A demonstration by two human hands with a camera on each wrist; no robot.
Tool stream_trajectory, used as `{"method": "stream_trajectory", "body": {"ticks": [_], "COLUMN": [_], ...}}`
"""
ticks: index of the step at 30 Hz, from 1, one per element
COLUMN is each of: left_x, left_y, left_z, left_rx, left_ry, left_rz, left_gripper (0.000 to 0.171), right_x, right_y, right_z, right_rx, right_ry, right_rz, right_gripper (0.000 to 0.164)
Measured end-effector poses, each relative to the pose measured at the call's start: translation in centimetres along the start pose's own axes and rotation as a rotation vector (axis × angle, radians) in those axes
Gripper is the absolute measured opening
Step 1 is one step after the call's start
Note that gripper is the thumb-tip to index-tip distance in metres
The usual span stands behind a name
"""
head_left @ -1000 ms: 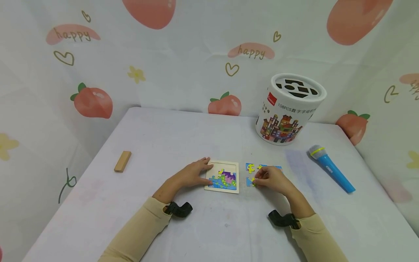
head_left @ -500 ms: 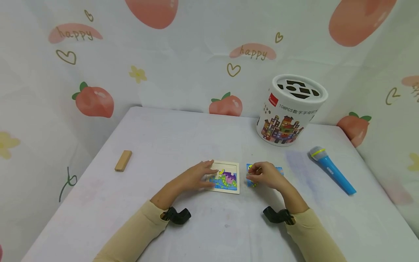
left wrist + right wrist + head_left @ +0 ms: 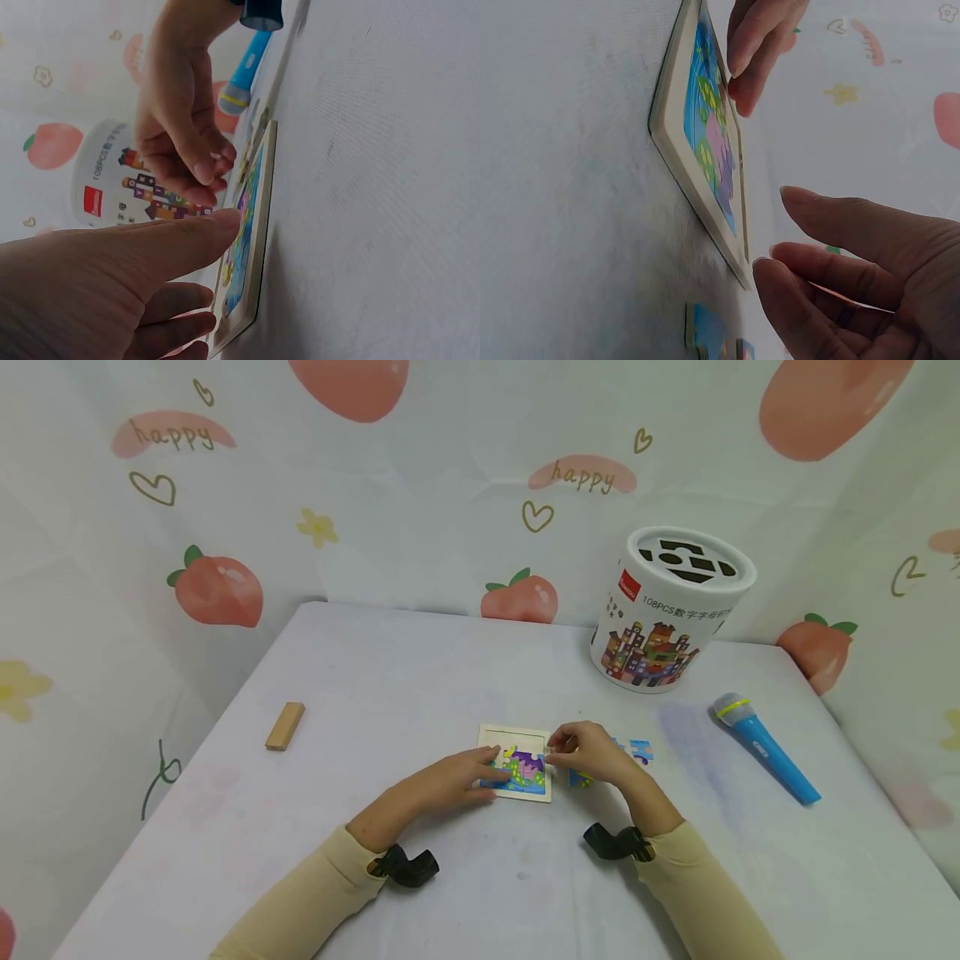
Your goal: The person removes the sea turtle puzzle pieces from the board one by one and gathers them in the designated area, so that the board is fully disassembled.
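A small square wooden jigsaw tray lies on the table, its lower part filled with joined puzzle pieces in blue, purple, pink and green. My left hand reaches over the tray's left side with fingers extended, fingertips close over the pieces. At the tray's right edge is my right hand, its fingers bent and the thumb apart from them. No piece shows between thumb and fingers of the right hand in the right wrist view. Loose puzzle pieces, one yellow and blue and one blue, lie by that hand, which partly covers others.
A white tub with a shape-cut lid stands at the back right. In front of it to the right lies a blue toy microphone. One wooden block sits at the far left. Behind the table hangs a peach-print cloth.
My right hand has moved left from the loose pieces to the tray's right edge, its thumb and fingers parting. The left hand has shifted slightly right, farther over the tray.
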State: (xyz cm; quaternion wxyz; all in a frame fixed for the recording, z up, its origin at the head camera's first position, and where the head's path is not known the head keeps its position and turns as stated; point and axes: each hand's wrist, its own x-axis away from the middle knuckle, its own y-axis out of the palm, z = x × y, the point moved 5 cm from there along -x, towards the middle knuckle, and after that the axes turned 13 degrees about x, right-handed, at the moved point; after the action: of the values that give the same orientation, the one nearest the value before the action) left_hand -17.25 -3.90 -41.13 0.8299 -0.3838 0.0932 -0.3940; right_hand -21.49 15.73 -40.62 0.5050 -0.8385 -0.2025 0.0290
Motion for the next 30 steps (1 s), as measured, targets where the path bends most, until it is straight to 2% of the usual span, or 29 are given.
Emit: {"method": "stream_trajectory", "body": {"ticks": [7, 17, 30], "left_x": [-0.1, -0.1, 0.0], "left_y": [0.2, 0.6, 0.7], "left_z": [0.5, 0.2, 0.1], "left_rx": [-0.038, -0.06, -0.022], "left_ry": [0.041, 0.027, 0.03], "left_rz": [0.001, -0.011, -0.018], "left_gripper": [0.037, 0.041, 0.04], "right_x": [-0.6, -1.7, -3.4], "right_y": [0.2, 0.9, 1.9], "right_z": [-1.1, -2.5, -3.7], "right_rx": [-0.024, -0.038, -0.065], "right_ry": [-0.042, -0.089, -0.088], "right_rz": [-0.005, -0.042, -0.093], "right_gripper": [0.023, 0.028, 0.028]}}
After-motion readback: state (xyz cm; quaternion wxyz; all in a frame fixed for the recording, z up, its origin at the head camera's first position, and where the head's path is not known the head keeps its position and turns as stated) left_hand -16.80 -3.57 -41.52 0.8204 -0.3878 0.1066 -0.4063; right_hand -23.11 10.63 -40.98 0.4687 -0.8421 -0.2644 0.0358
